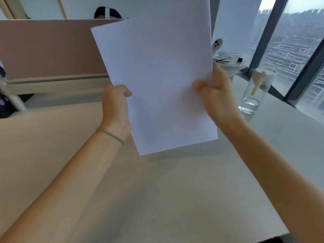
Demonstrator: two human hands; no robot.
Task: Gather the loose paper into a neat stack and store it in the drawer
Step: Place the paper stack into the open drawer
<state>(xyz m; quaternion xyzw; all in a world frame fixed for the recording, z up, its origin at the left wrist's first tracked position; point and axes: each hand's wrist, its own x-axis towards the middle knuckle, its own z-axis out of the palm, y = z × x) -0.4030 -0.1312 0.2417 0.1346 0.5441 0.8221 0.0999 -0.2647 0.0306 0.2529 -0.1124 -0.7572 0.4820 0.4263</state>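
Paper (pixel 157 81) is held upright above desk (pixel 175 190), sheets uneven, gripped by left hand (pixel 115 104) at 9 o'clock edge and right hand (pixel 215 95) at 3 o'clock. Glass (pixel 252 95) stands further toward 3 o'clock.

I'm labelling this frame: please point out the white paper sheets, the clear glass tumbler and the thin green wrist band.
White paper sheets (pixel 157 81): head view, middle of front sheet.
Clear glass tumbler (pixel 252 99): head view, lower wall.
Thin green wrist band (pixel 110 135): head view, on left wrist.
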